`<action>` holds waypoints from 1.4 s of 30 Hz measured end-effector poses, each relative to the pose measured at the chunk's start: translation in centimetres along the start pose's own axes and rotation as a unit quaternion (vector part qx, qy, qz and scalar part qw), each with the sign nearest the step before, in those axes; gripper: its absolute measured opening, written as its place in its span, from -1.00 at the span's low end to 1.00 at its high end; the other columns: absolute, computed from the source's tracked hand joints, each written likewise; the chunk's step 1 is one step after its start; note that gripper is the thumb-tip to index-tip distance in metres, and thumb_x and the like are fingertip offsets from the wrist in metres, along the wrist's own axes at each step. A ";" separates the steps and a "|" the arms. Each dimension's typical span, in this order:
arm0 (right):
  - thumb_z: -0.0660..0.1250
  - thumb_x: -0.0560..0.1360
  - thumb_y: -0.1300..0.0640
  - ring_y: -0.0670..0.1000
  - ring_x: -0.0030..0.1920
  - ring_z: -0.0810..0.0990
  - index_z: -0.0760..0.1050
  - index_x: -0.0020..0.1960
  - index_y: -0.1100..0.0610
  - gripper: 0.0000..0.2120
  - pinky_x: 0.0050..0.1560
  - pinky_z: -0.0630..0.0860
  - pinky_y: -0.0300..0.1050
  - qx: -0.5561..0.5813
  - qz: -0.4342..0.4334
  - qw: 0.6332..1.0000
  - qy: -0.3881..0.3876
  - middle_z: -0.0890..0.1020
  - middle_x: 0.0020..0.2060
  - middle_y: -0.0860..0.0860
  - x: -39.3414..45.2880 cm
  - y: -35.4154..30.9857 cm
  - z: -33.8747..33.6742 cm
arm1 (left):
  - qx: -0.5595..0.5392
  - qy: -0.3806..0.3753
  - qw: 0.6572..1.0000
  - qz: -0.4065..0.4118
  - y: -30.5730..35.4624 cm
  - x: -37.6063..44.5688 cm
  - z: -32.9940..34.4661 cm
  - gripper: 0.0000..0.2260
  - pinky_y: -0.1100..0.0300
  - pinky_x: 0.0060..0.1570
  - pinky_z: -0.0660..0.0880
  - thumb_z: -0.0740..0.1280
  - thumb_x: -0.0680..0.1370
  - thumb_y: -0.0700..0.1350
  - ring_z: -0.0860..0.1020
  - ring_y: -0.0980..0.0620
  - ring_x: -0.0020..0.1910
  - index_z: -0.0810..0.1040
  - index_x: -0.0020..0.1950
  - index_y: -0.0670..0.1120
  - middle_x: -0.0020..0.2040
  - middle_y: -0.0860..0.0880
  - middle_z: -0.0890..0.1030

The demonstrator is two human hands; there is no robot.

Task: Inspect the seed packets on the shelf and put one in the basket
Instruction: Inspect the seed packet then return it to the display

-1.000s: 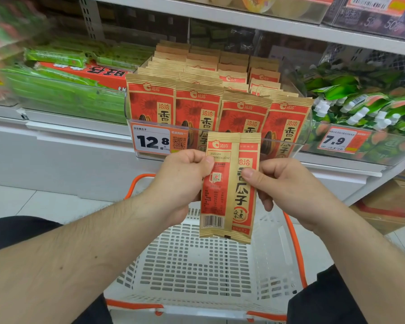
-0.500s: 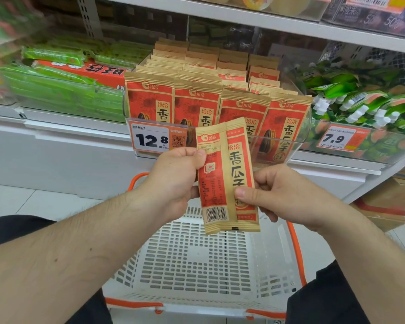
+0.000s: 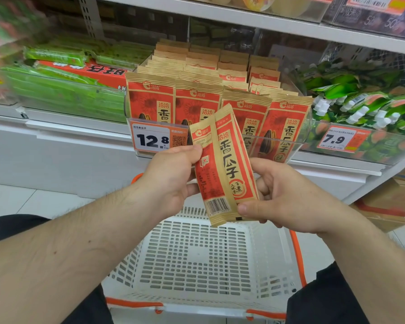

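Observation:
I hold one red and tan seed packet (image 3: 222, 167) between both hands, above the white basket (image 3: 197, 260). It shows its side and back, with a barcode near the bottom, and leans left at the top. My left hand (image 3: 171, 174) pinches its upper left edge with the thumb on top. My right hand (image 3: 288, 195) pinches the lower right corner. More seed packets (image 3: 197, 90) of the same kind stand in rows in a clear bin on the shelf behind.
The basket has orange handles (image 3: 298, 258) and sits on the floor between my knees. A price tag reading 12.8 (image 3: 154, 139) hangs on the bin front. Green snack packs (image 3: 63, 87) fill the left bin. Green pouches (image 3: 360, 101) lie at the right.
The packet has tilted further left at the top and sunk slightly. My right hand slid down from its middle edge to the lower right corner. The left hand keeps its pinch.

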State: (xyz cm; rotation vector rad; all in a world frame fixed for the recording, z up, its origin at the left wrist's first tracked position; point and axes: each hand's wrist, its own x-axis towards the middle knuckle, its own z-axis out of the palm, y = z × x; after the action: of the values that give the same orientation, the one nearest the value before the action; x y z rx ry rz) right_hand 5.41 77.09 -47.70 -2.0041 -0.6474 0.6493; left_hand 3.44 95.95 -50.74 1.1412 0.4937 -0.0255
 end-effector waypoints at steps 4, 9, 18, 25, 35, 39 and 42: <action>0.47 0.46 0.36 -0.05 -0.49 0.50 0.39 0.35 -0.18 -0.36 -0.53 0.37 -0.31 -0.042 -0.001 0.999 0.003 0.68 -0.34 0.15 -0.1 -0.4 0.2 | 0.050 0.011 0.999 0.003 -0.4 0.2 -0.4 -0.83 0.03 -0.26 0.65 0.37 0.61 -0.06 0.71 -0.04 -0.07 0.56 0.12 -0.13 -0.07 -0.06 0.73; 0.49 0.45 0.30 -0.11 -0.52 0.47 0.30 0.40 -0.29 -0.26 -0.42 0.46 -0.16 -0.121 -0.005 0.993 0.014 0.56 -0.52 -0.07 0.1 0.1 0.9 | 0.108 -0.009 0.993 0.056 -0.6 -0.6 0.1 -0.67 0.00 -0.18 0.66 0.47 0.49 0.08 0.70 -0.01 -0.06 0.37 -0.07 -0.06 -0.03 -0.05 0.71; 0.20 0.40 -0.34 -0.04 -0.50 0.50 0.65 -0.01 0.04 -0.49 -0.39 0.46 -0.01 -0.134 0.017 0.991 0.014 0.56 -0.50 0.04 -0.2 -0.2 0.5 | 0.204 -0.137 0.969 0.040 -1.0 -1.2 0.3 -0.72 -0.06 -0.04 0.48 0.52 0.40 -0.18 0.53 -0.09 -0.17 0.41 -0.28 -0.03 -0.24 -0.12 0.56; 0.23 0.63 0.12 0.03 -0.47 0.57 0.55 -0.21 0.13 -0.73 -0.31 0.52 0.05 -0.038 -0.001 0.991 0.130 0.64 -0.41 0.05 0.6 0.9 0.3 | 0.228 -0.194 0.953 0.040 -1.2 -1.7 0.6 -0.83 -0.03 -0.06 0.45 0.44 0.27 -0.11 0.50 -0.09 -0.15 0.47 -0.26 -0.05 -0.16 -0.18 0.54; 0.35 0.55 0.30 0.07 -0.44 0.58 0.52 -0.13 0.22 -0.91 -0.31 0.54 0.05 0.020 0.003 0.994 0.106 0.61 -0.42 0.15 0.6 0.8 0.2 | 0.160 -0.199 0.967 -0.006 -1.4 -1.2 0.4 -0.96 -0.17 0.10 0.50 0.35 0.52 -0.19 0.60 -0.29 0.03 0.54 -0.13 -0.11 -0.12 -0.18 0.64; 0.33 0.58 0.27 0.10 -0.40 0.63 0.48 0.08 0.12 -0.88 -0.15 0.59 0.21 -0.015 0.029 0.999 0.042 0.64 -0.42 0.07 0.3 0.6 0.3 | 0.133 -0.174 0.976 -0.011 -1.2 -1.1 0.5 -0.81 -0.27 0.20 0.47 0.31 0.56 -0.21 0.55 -0.17 -0.04 0.52 -0.25 -0.07 -0.22 -0.11 0.61; 0.28 0.62 0.25 0.09 -0.38 0.66 0.45 0.12 0.07 -0.87 -0.12 0.60 0.30 -0.043 0.026 0.998 0.027 0.65 -0.42 0.04 0.1 0.5 0.4 | 0.136 -0.169 0.976 -0.013 -1.3 -1.0 0.4 -0.78 -0.27 0.21 0.47 0.30 0.56 -0.21 0.54 -0.16 -0.05 0.54 -0.28 -0.03 -0.22 -0.10 0.62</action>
State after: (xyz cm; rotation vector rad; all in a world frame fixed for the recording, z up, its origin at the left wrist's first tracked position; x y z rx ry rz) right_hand 5.31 77.23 -48.33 -2.1166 -0.6001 0.6048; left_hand 2.37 94.78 -51.36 1.3650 0.2050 -0.3140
